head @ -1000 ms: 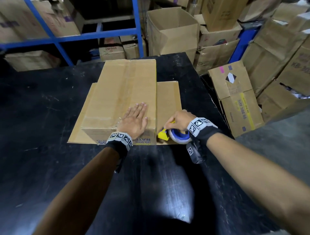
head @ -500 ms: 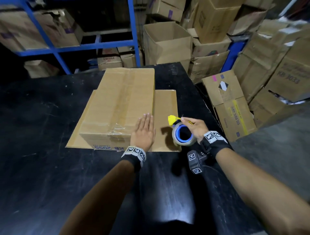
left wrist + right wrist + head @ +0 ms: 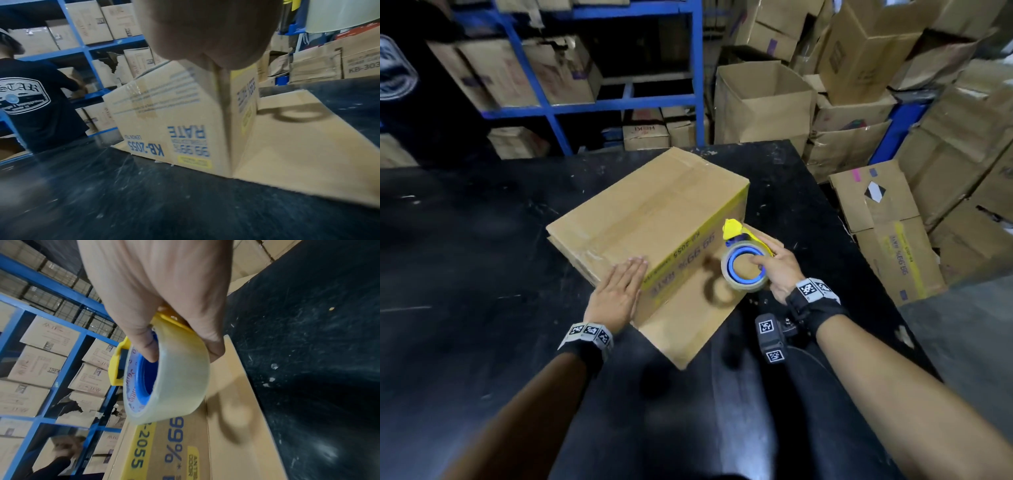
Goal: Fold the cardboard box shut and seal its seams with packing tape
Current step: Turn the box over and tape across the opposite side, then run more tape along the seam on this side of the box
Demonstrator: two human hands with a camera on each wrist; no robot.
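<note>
The cardboard box (image 3: 650,212) lies skewed on the black table (image 3: 482,274), with clear tape along its top seam and down one end (image 3: 141,100). A loose flap (image 3: 688,329) lies flat on the table at its near side. My left hand (image 3: 625,287) rests flat with straight fingers on the box's near left corner. My right hand (image 3: 774,270) grips a clear tape roll (image 3: 744,270) with a blue core and a yellow cutter (image 3: 732,228), held just above the flap beside the printed long side. In the right wrist view the thumb hooks into the roll (image 3: 179,378).
Blue shelving (image 3: 626,99) full of cartons stands behind the table. Stacked and open cartons (image 3: 883,219) crowd the floor to the right of the table edge. A person in a black shirt (image 3: 30,100) works at the shelves on the far left.
The box has turned on the table, so its printed long side now faces me. My right hand lifted the tape roll off the box's near end. My left hand slid to the near corner.
</note>
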